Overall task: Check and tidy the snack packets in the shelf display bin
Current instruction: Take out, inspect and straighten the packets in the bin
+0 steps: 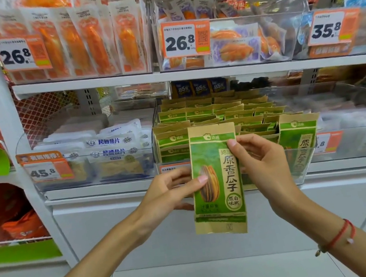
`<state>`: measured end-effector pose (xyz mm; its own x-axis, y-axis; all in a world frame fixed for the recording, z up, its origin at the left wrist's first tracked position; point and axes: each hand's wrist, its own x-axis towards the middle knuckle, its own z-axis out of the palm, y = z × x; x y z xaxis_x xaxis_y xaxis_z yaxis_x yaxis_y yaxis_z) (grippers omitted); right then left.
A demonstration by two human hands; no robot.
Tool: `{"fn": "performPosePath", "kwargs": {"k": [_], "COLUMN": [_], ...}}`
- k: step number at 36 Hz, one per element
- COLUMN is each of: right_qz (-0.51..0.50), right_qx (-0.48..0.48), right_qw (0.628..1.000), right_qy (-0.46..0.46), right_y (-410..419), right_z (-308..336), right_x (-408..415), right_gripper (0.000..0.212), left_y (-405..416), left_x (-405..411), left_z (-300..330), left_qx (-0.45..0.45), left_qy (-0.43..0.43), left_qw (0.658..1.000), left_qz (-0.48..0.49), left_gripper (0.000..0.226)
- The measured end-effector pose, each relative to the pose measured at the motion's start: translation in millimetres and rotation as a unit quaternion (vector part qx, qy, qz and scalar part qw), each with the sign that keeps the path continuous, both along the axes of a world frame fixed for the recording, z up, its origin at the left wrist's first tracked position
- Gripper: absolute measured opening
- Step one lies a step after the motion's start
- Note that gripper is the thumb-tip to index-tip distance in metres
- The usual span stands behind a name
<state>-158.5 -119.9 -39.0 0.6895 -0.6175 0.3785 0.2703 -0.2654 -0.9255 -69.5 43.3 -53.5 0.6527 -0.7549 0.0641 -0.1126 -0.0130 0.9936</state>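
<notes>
While both hands are busy with one item, the head view shows a green and tan seed packet (216,178) held upright in front of the clear display bin (301,167), face toward the camera and well clear of the rows behind it; the left hand (173,191) pinches its left edge near the middle, thumb on the printed face and fingers behind; the right hand (261,162) takes the right edge higher up, a fingertip on the front and the rest curled behind, so each grip is narrow and closed on the packet. More packets of the same kind (211,112) stand in ranks inside the bin, and one leaning packet (298,141) tilts against the right front corner. To the left sits a bin of white fish-slice packs (112,149) with a price tag (47,170). By its look the packet is light, flat and fairly stiff at its sealed borders, soft and shifting in the middle where the seeds lie; the film may be slick, so the edges or the top seal seem the best hold.
</notes>
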Motion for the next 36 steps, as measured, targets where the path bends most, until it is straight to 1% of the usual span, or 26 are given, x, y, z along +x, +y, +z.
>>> {"fn": "performPosePath", "kwargs": {"k": [5, 11, 16, 18, 23, 27, 30, 32, 34, 36], "right_qz": [0.037, 0.098, 0.125, 0.127, 0.133, 0.151, 0.147, 0.147, 0.136, 0.118], "right_qx": [0.017, -0.007, -0.037, -0.041, -0.046, -0.011, 0.011, 0.015, -0.006, -0.041], "right_qw": [0.999, 0.995, 0.99, 0.989, 0.987, 0.987, 0.988, 0.988, 0.99, 0.991], "right_qy": [-0.001, 0.023, 0.056, 0.062, 0.073, 0.059, 0.051, 0.051, 0.048, 0.038], "right_y": [5, 11, 12, 11, 9, 10, 9, 8, 8, 8], "right_z": [4, 6, 3, 3, 3, 5, 9, 11, 11, 12], "right_x": [-2, -3, -4, -4, -5, -8, -10, -10, -11, -12], "right_gripper": [0.006, 0.011, 0.023, 0.027, 0.025, 0.015, 0.032, 0.037, 0.031, 0.024], "left_y": [0, -2, -2, -2, -2, -1, -1, -1, -3, -5], "left_x": [0, 3, 1, 0, 1, 2, 2, 0, -3, -4], "left_z": [1, 8, 11, 11, 10, 11, 12, 10, 8, 7], "left_qx": [-0.035, -0.101, -0.147, -0.142, -0.13, -0.125, -0.117, -0.109, -0.106, -0.112], "left_qy": [-0.014, -0.007, 0.027, 0.022, 0.007, -0.011, -0.022, -0.031, -0.041, -0.06], "left_qw": [0.999, 0.988, 0.975, 0.976, 0.978, 0.981, 0.985, 0.988, 0.989, 0.986], "left_qz": [0.031, 0.12, 0.162, 0.166, 0.163, 0.148, 0.121, 0.102, 0.092, 0.109], "left_gripper": [0.037, 0.038, 0.021, 0.021, 0.02, 0.019, 0.02, 0.023, 0.024, 0.027]}}
